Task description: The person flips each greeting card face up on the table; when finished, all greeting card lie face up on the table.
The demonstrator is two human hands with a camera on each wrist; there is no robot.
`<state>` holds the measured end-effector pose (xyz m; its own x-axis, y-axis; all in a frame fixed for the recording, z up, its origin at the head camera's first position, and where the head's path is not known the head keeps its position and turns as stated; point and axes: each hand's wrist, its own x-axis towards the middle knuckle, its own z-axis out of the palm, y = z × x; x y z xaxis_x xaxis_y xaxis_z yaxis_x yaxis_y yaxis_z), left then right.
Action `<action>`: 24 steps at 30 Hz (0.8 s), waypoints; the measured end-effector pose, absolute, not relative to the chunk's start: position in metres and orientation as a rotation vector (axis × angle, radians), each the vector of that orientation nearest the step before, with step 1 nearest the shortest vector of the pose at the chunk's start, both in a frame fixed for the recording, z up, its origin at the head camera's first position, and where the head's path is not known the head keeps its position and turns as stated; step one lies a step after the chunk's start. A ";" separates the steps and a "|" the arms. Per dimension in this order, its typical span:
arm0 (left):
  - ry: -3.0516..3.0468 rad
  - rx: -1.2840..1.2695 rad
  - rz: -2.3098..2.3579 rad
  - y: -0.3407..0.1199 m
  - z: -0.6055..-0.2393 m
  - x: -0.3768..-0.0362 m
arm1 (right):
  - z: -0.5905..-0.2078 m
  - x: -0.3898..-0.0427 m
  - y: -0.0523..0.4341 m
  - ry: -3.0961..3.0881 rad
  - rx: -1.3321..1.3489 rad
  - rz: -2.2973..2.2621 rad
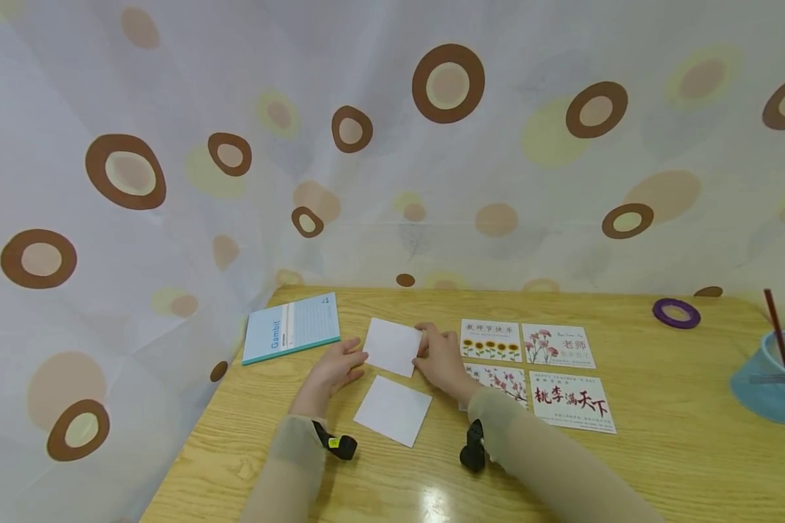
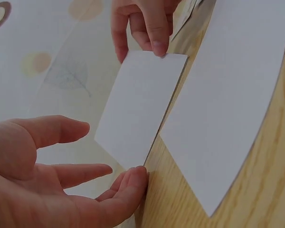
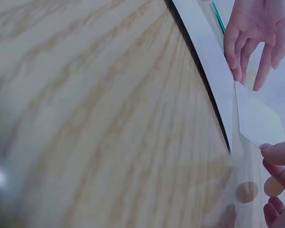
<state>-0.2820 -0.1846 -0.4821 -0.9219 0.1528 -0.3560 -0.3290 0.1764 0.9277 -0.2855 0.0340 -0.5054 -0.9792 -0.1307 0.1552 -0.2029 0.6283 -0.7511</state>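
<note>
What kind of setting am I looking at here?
Probably a craft or card-making desk: a wooden table backed by a spotted curtain, with printed greeting cards, a notebook and a tape roll.

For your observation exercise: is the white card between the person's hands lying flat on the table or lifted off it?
Lifted and tilted. The right hand pinches the white card's top edge; the left hand's fingertips meet its lower corner above the table.

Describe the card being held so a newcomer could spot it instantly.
On the wooden table, left of the four printed cards, two blank white cards lie near the hands. It is the farther one, pinched by the right hand; the nearer card lies untouched.
</note>
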 end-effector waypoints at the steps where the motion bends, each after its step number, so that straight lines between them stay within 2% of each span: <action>1: 2.090 -0.161 1.797 -0.185 -0.482 -0.282 | -0.505 -0.286 0.034 -2.744 0.272 1.320; 24: 2.007 -0.209 1.859 -0.184 -0.476 -0.280 | -0.501 -0.285 0.040 -2.464 0.079 1.828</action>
<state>-0.2799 -0.1837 -0.4760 -0.9108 0.1553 -0.3825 -0.3696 0.1062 0.9231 -0.2847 0.0402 -0.5010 -0.9961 0.0019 0.0887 -0.0843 0.2900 -0.9533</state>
